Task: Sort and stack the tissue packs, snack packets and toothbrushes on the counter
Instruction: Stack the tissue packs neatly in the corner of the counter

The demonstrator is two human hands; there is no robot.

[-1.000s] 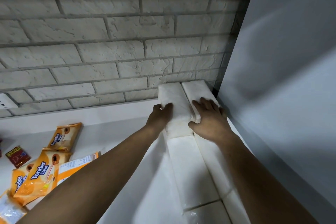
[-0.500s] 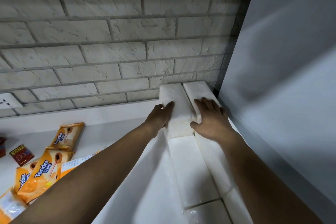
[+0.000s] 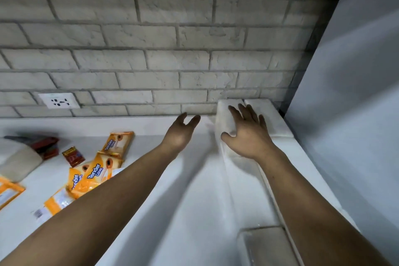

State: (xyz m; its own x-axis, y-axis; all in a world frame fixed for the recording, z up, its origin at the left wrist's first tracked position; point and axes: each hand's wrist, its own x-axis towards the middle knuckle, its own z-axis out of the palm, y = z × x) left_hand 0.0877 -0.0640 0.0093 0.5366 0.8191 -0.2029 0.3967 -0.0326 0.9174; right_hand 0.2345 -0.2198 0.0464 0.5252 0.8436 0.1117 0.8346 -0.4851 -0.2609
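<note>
Hovering right hand, fingers spread, over stacked tissue packs in back-right counter corner against brick wall; contact unclear. Left hand, fingers loosely apart, holds nothing. Snack packets lie far left

Right hand flat over stacked tissue packs at wall corner; left hand open, clear; orange snack packets left

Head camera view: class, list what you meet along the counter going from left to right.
From the left: beige fabric bundle → small dark red packet → upper orange Tender Love snack packet → left hand → right hand → plain grey side panel.
</note>
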